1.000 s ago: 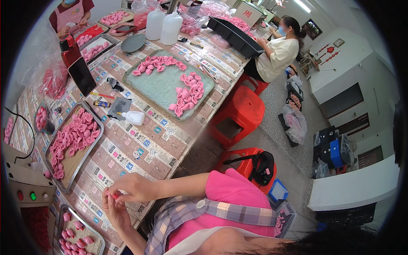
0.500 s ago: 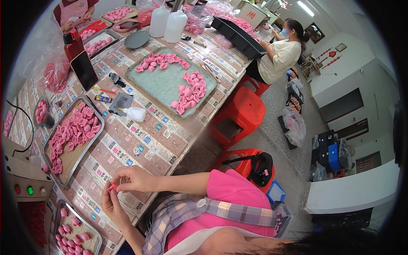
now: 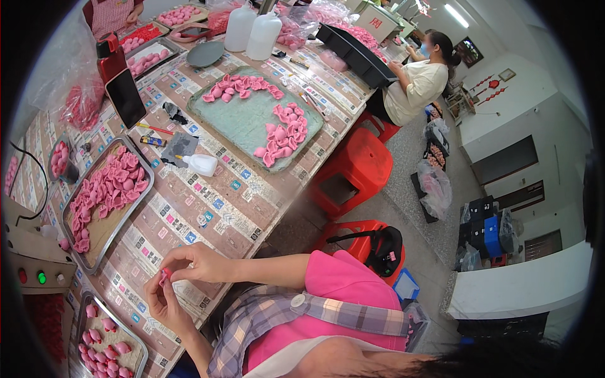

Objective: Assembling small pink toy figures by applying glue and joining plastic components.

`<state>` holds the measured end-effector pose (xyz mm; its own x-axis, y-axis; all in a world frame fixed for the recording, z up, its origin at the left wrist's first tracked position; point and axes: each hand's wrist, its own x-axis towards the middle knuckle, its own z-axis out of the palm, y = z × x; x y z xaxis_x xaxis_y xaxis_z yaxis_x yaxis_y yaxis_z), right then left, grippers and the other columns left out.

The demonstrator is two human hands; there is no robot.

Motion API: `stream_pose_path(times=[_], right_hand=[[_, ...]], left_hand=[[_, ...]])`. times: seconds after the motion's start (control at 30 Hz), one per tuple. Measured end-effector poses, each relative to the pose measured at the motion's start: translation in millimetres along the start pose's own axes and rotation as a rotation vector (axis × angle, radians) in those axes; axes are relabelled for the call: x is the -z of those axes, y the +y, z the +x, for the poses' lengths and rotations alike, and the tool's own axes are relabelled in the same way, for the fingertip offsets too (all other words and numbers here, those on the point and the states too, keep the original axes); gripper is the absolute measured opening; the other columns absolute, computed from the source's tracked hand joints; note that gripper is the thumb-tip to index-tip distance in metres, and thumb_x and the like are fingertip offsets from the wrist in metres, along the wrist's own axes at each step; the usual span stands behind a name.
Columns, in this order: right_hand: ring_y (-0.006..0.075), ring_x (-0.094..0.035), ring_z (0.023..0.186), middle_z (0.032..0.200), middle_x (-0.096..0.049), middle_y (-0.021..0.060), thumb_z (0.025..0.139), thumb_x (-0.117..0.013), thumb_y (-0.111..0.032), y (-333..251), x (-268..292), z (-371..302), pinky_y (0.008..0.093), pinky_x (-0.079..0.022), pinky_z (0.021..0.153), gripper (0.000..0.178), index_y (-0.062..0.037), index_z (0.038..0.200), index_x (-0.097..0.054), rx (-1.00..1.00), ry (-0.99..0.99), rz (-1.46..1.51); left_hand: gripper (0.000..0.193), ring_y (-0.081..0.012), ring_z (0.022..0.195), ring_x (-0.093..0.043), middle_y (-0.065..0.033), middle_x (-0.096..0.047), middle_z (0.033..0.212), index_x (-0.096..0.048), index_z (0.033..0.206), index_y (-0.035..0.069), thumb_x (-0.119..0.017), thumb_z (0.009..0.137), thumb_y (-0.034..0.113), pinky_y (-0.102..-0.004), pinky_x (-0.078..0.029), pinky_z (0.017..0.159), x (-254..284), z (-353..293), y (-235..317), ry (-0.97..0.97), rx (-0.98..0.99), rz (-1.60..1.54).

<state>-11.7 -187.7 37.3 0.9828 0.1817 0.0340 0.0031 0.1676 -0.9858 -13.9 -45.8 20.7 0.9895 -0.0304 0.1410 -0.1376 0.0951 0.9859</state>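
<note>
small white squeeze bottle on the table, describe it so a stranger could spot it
On the long paper-covered table, look between the big green tray and the metal tray of pink pieces. The small white squeeze bottle lies on its side there, the only white thing among pink.

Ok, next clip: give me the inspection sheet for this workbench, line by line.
Surface: long table covered in printed paper sheets.
Job's things: small pink piece pinched between left hand and right hand; metal tray of pink pieces to the left; green tray with two pink heaps.
Clutter: white squeeze bottle, dark phone, two white jugs.
Hands: both closed on the pink piece.
Cables: black cable at the left edge.
Surroundings: red stools, a seated co-worker, black bag.
</note>
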Motion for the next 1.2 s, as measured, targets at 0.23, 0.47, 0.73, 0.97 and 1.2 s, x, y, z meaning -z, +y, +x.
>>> stream_pose_path(times=[0.23,0.47,0.73,0.97,1.2], right_hand=[[0.0115,-0.058,0.082,0.087,-0.06,0.004,0.077,-0.06,-0.01,-10,3,-3,0.0258,-0.045,0.073,0.019,-0.002,0.093,-0.055,0.039,-0.003,-0.15],[0.0113,-0.058,0.078,0.085,-0.06,0.0042,0.076,-0.061,-0.009,-5,15,-1,0.0256,-0.046,0.07,0.02,-0.0014,0.093,-0.054,0.04,-0.087,-0.004],[0.011,-0.057,0.075,0.081,-0.059,0.0054,0.074,-0.06,-0.002,-4,28,1,0.0228,-0.047,0.066,0.018,0.0008,0.091,-0.052,-0.161,-0.163,0.195],[0.0123,-0.058,0.075,0.082,-0.058,0.0069,0.074,-0.058,0.002,-9,19,-4,0.0242,-0.047,0.07,0.018,0.0007,0.09,-0.051,-0.046,-0.113,0.111],[0.0087,-0.056,0.072,0.077,-0.057,0.004,0.077,-0.059,-0.005,2,26,2,0.0201,-0.047,0.063,0.021,-0.002,0.096,-0.05,-0.081,-0.086,0.24]], left_hand=[[0.014,-0.0127,0.082,-0.052,-0.0068,-0.052,0.09,-0.056,0.092,-0.002,-0.052,0.079,-0.005,-0.0233,-0.042,0.074,1,0,2,-0.041,-0.04,0.082],[0.018,-0.014,0.084,-0.052,-0.0073,-0.053,0.088,-0.056,0.095,-0.003,-0.055,0.077,-0.003,-0.0249,-0.043,0.075,3,-1,11,-0.163,-0.087,0.131],[0.022,-0.0143,0.076,-0.054,-0.0079,-0.054,0.083,-0.057,0.096,-0.002,-0.055,0.074,-0.006,-0.025,-0.043,0.071,-3,-4,10,-0.114,-0.117,0.342],[0.021,-0.0139,0.074,-0.055,-0.0091,-0.056,0.088,-0.056,0.094,-0.002,-0.054,0.074,-0.007,-0.025,-0.044,0.068,-1,2,16,-0.22,-0.082,0.255],[0.043,-0.0258,0.087,-0.054,-0.0113,-0.057,0.094,-0.053,0.103,0.002,-0.066,0.062,-0.002,-0.0334,-0.041,0.076,-11,5,27,-0.232,-0.281,0.641]])
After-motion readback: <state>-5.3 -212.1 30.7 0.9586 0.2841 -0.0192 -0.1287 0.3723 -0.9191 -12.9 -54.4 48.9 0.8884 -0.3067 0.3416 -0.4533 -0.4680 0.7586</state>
